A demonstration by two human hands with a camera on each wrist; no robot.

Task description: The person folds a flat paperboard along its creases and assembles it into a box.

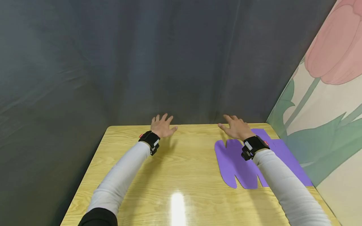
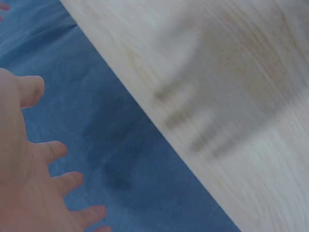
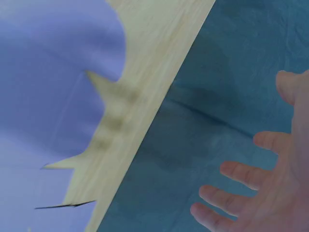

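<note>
Above the far edge of the wooden table my left hand [image 1: 163,126] is held out with its fingers spread and nothing in it. In the left wrist view its palm [image 2: 29,193] faces the dark cloth, and its shadow falls on the wood. My right hand [image 1: 237,128] hovers likewise at the far edge, fingers apart and holding nothing. Under the right wrist and forearm lies a flat purple sheet [image 1: 234,163] with rounded lobes and notches cut along its edges; the arm hides part of it. The right wrist view shows the purple sheet [image 3: 48,96] apart from the hand.
The table [image 1: 192,169] is pale wood with a bright reflection near the front. A dark cloth [image 1: 175,62] hangs behind it and along the left. At the right stands a wall [image 1: 328,106] painted with a pink tulip and green leaves. Each wrist wears a black strapped device.
</note>
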